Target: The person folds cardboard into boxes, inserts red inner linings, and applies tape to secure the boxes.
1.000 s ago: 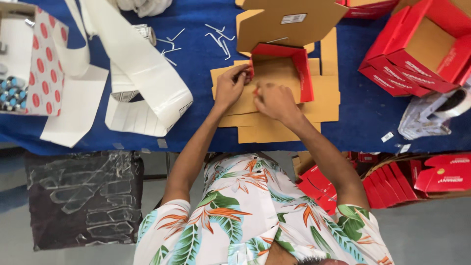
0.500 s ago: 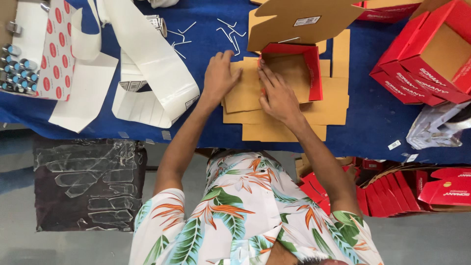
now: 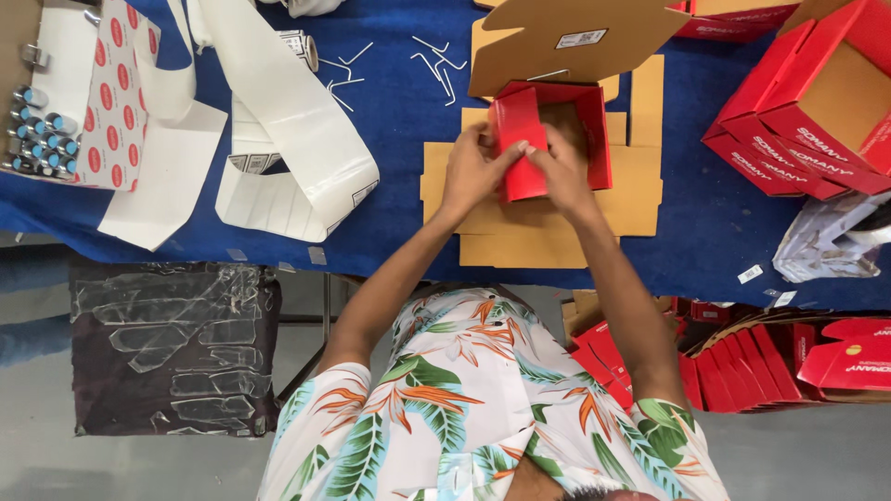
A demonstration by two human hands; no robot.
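A small red cardboard box (image 3: 594,130) with a brown inside lies half folded on flat brown cardboard blanks (image 3: 640,199) on the blue table. My left hand (image 3: 473,167) grips its raised red flap from the left. My right hand (image 3: 561,167) presses that flap and the box's front edge from the right. The brown lid panel (image 3: 575,37) of the box stands open at the far side.
Long white label strips (image 3: 288,121) and bent metal wires (image 3: 436,60) lie to the left. Small vials (image 3: 42,134) sit in a tray at the far left. Folded red boxes (image 3: 807,102) are stacked at the right, and more flat red blanks (image 3: 742,362) sit below the table edge.
Both hands moved from pressing the flat cardboard to the box's left side. The red flap now stands folded up between them.
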